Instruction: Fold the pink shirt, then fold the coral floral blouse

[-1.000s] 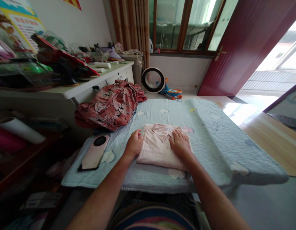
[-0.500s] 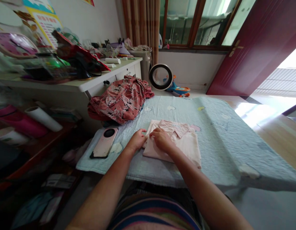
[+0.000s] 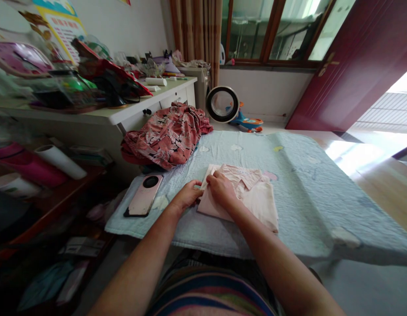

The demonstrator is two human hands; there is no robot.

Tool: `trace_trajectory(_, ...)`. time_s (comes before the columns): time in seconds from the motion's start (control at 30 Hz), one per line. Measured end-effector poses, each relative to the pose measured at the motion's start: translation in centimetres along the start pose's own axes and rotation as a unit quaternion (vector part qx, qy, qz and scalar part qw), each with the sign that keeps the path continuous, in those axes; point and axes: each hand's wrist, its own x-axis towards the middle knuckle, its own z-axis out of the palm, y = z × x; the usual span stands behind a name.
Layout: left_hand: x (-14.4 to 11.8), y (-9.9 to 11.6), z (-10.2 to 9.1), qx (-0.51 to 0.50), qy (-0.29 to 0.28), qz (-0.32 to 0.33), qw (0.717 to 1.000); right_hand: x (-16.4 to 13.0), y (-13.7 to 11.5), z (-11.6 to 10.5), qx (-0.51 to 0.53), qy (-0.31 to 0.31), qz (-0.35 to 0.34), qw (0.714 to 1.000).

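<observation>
A pale pink collared shirt (image 3: 256,206) lies folded into a flat rectangle on the light blue quilted cover (image 3: 302,193), its collar on the far side. My right hand (image 3: 220,188) rests on the left part of the shirt, fingers curled and pinching its fabric. At the shirt's left edge is my left hand (image 3: 187,195), with thumb and fingers apart and the fingertips touching the edge. A phone in a pale pink case (image 3: 144,196), round black camera up, lies left of my left hand.
A heap of red floral cloth (image 3: 170,136) sits at the far left of the cover, against a white desk (image 3: 124,115) crowded with items. Beyond the cover stand a round, dark-rimmed object (image 3: 222,104) and a blue-orange ride-on toy (image 3: 249,122). A red door (image 3: 325,70) is at right.
My right hand's fingers have curled in more and pinch the shirt's fabric. My left hand has shifted very slightly at the edge. The shirt stays in place.
</observation>
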Motion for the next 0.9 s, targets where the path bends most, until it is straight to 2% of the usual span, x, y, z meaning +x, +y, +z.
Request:
trace_trajectory(0.3, 0.2, -0.7, 0.0, 0.017, -0.034, 0.022, 0.999, -0.2, -0.2, -0.3, 0.032, 0.031, 0.012, 0.999)
trace_trajectory(0.5, -0.1, -1.1, -0.4, 0.007, -0.057, 0.041, 0.998, -0.2, -0.2, 0.2, 0.042, 0.014, 0.019, 0.999)
trace_trajectory(0.63, -0.4, -1.6, -0.6, 0.013, -0.077, 0.037, 0.996, -0.2, -0.1, 0.4, 0.051, 0.028, 0.026, 0.998)
trace_trajectory(0.77, -0.6, -2.0, -0.4, -0.003, -0.076, 0.056, 0.996, 0.0, -0.2, 0.3, 0.052, 0.042, 0.029, 0.997)
trace_trajectory(0.9, -1.1, -2.1, -0.5, 0.040, -0.069, 0.085, 0.993, 0.1, -0.2, 0.8, 0.038, 0.031, 0.019, 0.999)
